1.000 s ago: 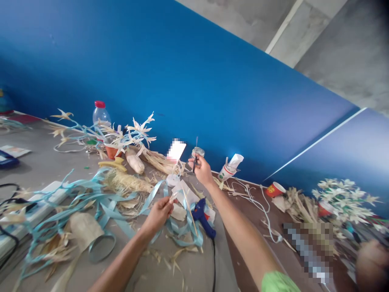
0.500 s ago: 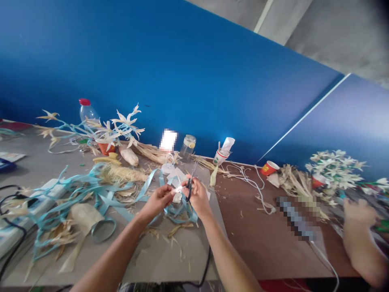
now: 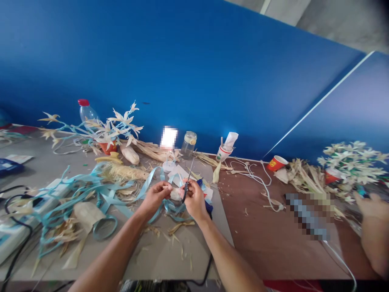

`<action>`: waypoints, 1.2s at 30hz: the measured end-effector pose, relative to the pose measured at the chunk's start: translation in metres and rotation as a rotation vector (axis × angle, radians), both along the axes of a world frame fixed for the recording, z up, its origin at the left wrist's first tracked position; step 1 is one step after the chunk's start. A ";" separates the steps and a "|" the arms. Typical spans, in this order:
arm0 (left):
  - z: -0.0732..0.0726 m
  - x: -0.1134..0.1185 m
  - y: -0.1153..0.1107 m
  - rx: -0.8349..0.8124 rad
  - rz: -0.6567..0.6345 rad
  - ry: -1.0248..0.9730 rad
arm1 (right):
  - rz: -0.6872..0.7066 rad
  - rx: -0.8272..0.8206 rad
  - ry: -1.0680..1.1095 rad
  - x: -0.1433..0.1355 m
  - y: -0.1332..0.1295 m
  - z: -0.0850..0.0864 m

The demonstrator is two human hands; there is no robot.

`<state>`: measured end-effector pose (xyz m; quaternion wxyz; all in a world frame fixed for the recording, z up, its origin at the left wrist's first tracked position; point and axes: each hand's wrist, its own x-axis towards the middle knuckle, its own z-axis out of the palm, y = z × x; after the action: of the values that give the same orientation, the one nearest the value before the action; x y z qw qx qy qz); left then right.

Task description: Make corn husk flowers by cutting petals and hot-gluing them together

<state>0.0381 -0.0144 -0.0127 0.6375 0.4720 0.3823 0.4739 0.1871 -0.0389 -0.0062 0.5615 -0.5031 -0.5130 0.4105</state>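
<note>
My right hand (image 3: 195, 199) is closed round a pair of dark-handled scissors (image 3: 189, 172), whose blades point up and away from me. Just to its left, the fingers of my left hand (image 3: 157, 196) are pinched on a small pale piece (image 3: 165, 187), too small to name. A whitish scrap (image 3: 175, 194) shows between the two hands. Light blue ribbon (image 3: 148, 183) loops behind and beneath them on the table. A blue object (image 3: 208, 206) is partly hidden behind my right wrist.
Blue-stemmed husk flowers (image 3: 121, 117) stand at the back left. A clear jar (image 3: 189, 144), a white cup (image 3: 224, 153) and a red paper cup (image 3: 277, 163) line the wall. White cables (image 3: 258, 178) and a phone-like object (image 3: 306, 217) lie rightward. Another person's hand (image 3: 372, 211) is at far right.
My hands have moved slightly apart, and the white strip stretched between them no longer shows there. The scissors' blades now point more upright. The view has shifted a little.
</note>
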 end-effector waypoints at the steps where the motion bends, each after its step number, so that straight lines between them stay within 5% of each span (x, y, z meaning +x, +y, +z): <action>1: -0.001 0.000 0.000 -0.006 0.000 -0.016 | -0.006 0.006 0.002 -0.001 0.000 -0.001; 17: -0.003 0.002 0.001 -0.069 0.009 -0.184 | -0.028 0.081 -0.104 -0.008 -0.005 -0.004; 25: 0.004 -0.005 0.008 -0.076 0.213 -0.275 | -0.063 0.107 -0.135 -0.002 -0.003 -0.005; 29: 0.007 -0.008 0.010 -0.052 0.266 -0.269 | 0.023 0.064 -0.112 0.001 -0.005 -0.002; 36: 0.003 -0.009 0.010 0.004 0.298 -0.210 | 0.124 0.062 -0.410 0.005 -0.013 0.002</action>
<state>0.0287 -0.0046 -0.0097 0.5958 0.3594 0.3781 0.6107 0.1924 -0.0516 -0.0039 0.4343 -0.5258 -0.6589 0.3174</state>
